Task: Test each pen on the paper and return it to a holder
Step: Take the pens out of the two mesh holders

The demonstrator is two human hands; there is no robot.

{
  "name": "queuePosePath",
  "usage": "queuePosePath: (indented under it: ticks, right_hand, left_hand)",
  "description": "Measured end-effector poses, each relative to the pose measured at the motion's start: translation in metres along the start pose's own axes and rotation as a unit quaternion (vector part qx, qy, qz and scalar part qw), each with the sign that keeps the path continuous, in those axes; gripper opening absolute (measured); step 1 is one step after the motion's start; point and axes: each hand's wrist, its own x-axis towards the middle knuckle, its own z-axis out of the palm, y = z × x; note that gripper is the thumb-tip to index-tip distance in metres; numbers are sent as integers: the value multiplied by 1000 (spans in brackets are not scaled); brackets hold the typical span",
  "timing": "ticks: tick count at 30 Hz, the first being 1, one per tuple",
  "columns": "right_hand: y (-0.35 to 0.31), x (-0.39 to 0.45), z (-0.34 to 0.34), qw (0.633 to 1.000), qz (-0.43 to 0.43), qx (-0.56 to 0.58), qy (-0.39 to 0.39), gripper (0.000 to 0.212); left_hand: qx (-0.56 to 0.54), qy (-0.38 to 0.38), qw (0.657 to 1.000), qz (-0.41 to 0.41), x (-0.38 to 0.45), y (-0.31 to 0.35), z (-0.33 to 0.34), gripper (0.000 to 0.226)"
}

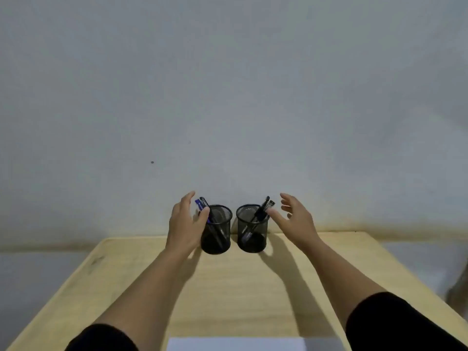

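Observation:
Two black mesh holders stand side by side at the far edge of the wooden table (228,287). The left holder (219,234) contains a blue pen (200,204) and a dark pen. The right holder (252,230) contains black pens (262,207). My left hand (186,224) is spread beside the left holder, thumb touching its rim near the blue pen. Just right of the right holder, my right hand (296,219) hovers with fingers apart and holds nothing. A white sheet of paper (235,344) lies at the near edge.
A plain grey wall (228,97) rises directly behind the holders. The table's left and right edges slope outward toward me, with grey floor (33,279) beyond them.

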Motion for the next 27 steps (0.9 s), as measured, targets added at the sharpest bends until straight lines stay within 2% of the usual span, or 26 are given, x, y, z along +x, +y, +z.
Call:
queuePosePath:
  ticks: [2,7,12,17,22,27]
  right_hand:
    - [8,18,7,1000,10,24,12,60]
    - [22,48,28,1000,-1,-16,10,52]
    - [26,63,43,999,-25,-25,7,39]
    - [26,71,46,997,-38,-65,-17,14]
    - [27,72,46,993,-48,-103,-14,16]
    - [21,72,44,992,-56,-111,-14,18]
  left_hand:
    - [-28,16,999,-17,17,-7,8,55]
    - [-137,10,987,-82,43,-16,27,53]
    - [-130,15,989,-72,55,-25,40,52]
    - [-138,39,985,-94,59,-29,46,34]
    - [-156,40,981,-112,61,-30,48,12]
    - [-207,44,970,-120,63,-27,48,17]
